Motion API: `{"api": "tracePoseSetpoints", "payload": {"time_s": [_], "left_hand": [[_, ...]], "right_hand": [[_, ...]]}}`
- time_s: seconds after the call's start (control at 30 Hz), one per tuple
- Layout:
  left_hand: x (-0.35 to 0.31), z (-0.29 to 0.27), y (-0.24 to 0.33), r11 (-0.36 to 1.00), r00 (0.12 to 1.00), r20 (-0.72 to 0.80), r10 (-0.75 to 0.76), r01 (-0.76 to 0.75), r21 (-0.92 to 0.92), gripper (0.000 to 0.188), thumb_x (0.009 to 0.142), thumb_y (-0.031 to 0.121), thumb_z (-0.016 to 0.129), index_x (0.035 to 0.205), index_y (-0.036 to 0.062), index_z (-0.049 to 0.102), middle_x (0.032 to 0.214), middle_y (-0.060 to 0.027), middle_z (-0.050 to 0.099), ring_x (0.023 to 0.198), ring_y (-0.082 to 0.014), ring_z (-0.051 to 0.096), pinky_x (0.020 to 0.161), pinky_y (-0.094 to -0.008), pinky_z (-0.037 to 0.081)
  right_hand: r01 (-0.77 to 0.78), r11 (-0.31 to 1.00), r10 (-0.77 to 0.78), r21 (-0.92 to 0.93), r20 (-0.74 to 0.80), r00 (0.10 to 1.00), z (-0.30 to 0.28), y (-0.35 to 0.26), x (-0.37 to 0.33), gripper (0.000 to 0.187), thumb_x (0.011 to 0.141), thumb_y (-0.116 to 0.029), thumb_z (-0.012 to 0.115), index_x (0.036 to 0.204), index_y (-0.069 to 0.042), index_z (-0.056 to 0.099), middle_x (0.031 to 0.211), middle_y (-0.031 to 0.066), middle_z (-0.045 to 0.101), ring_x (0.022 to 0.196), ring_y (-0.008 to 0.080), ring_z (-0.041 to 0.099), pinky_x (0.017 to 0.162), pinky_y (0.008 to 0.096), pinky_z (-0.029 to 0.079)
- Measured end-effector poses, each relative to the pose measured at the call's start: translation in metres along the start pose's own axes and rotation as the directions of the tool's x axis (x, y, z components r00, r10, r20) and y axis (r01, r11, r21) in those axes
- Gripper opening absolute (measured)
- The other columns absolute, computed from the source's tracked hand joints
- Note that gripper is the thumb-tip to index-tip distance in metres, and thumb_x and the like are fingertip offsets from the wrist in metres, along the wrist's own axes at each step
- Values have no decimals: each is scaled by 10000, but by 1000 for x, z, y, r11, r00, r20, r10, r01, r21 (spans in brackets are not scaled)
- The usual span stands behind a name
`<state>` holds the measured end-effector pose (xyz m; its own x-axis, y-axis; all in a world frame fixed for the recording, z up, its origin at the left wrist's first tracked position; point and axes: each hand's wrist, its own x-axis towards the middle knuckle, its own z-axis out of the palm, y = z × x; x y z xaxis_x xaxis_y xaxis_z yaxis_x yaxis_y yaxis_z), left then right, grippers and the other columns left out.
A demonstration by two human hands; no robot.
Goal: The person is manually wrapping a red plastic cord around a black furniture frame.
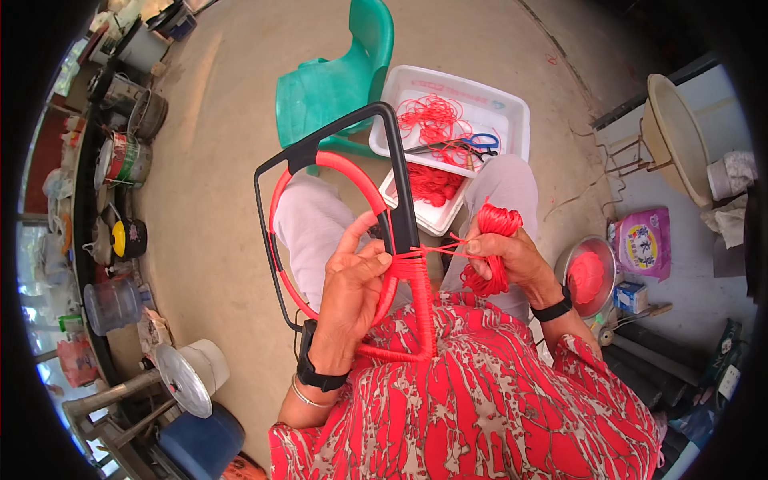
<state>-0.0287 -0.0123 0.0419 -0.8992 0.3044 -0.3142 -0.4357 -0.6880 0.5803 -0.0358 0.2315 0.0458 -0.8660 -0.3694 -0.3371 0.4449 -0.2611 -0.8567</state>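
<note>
A black frame [389, 128] with rounded corners leans across my lap, and a ring [353, 170] wrapped in red sits inside it. Red cord is wound tightly round the frame's near side [422, 308]. My left hand [356, 280] grips the frame where the winding ends, thumb on the strands and index finger raised along the ring. My right hand [512, 256] is closed round a bundle of red cord [499, 220]. From it, a short length of cord [440, 249] runs taut to the frame's edge.
Beyond my knees stand a green plastic chair [320, 92] and a white tray [512, 120] with loose red cord and blue-handled scissors [482, 142]. A second white tray [440, 218] holds more cord. At right is a metal bowl [604, 248]; pots [148, 114] line the left.
</note>
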Motion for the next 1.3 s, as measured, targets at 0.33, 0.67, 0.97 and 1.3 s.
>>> {"api": "tracePoseSetpoints", "payload": {"time_s": [0.33, 0.67, 0.97, 1.3], "left_hand": [[-9, 17, -3, 986, 984, -152, 95, -71, 153, 357, 829, -104, 491, 1176, -60, 561, 967, -84, 599, 808, -157, 630, 612, -250, 541], [-7, 29, 0, 963, 981, -190, 49, 4, 269, 187, 828, -36, 464, 914, -65, 627, 883, -94, 615, 680, -131, 604, 557, -222, 485], [-6, 35, -2, 949, 974, -221, 58, 15, 315, 74, 862, 42, 628, 918, -6, 620, 786, -54, 645, 631, -87, 589, 507, -202, 461], [-4, 34, -5, 941, 979, -197, 52, 18, 339, 90, 832, 6, 674, 903, -3, 620, 780, -63, 653, 605, -81, 570, 486, -193, 427]], "right_hand": [[4, 1000, -3, -18, 24, 1000, -4, 2, 5, 159, 842, -157, 615, 808, -3, 602, 587, 44, 577, 450, 86, 523, 439, 221, 425], [33, 999, -32, -29, 37, 999, -4, -2, 3, 154, 839, -158, 616, 806, -8, 607, 585, 41, 577, 450, 84, 520, 436, 221, 420], [34, 999, -33, -36, 18, 999, -3, -2, 4, 171, 813, -157, 640, 771, -5, 575, 567, 54, 561, 427, 98, 508, 407, 234, 406], [58, 998, -56, -28, 57, 997, -9, 3, 2, 158, 852, -168, 606, 812, -16, 600, 594, 38, 574, 460, 82, 520, 435, 222, 412]]}}
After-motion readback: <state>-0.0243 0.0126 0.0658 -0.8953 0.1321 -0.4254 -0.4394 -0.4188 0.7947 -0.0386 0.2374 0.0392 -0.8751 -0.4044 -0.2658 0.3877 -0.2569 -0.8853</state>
